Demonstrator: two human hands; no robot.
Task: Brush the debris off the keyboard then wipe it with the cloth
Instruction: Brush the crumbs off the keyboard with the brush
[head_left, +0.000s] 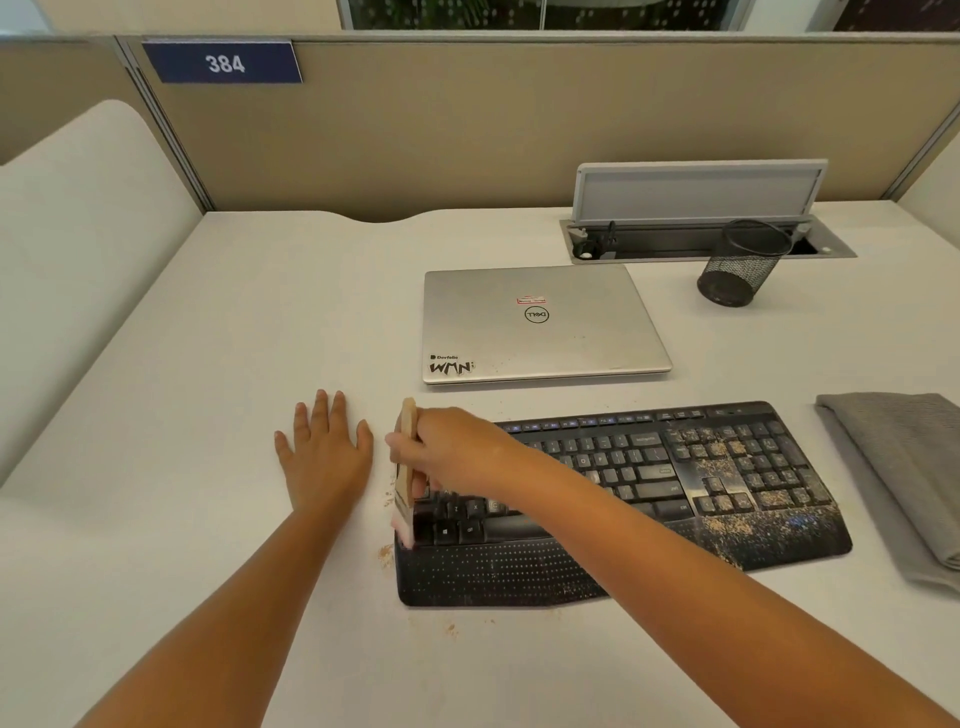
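A black keyboard (649, 467) with a palm rest lies on the white desk (208, 338). Tan debris (727, 525) covers its right keys and palm rest. My right hand (457, 452) grips a wooden-handled brush (406, 467), whose bristles touch the keyboard's left edge. Small crumb piles (385, 555) lie on the desk just left of the keyboard. My left hand (324, 449) rests flat on the desk with fingers spread, a little left of the brush. A folded grey cloth (904, 478) lies to the right of the keyboard.
A shut silver laptop (540, 322) lies behind the keyboard. A black mesh pen cup (740, 265) stands at the back right, beside an open cable hatch (696, 223). Beige partition walls (467, 119) enclose the desk at the back.
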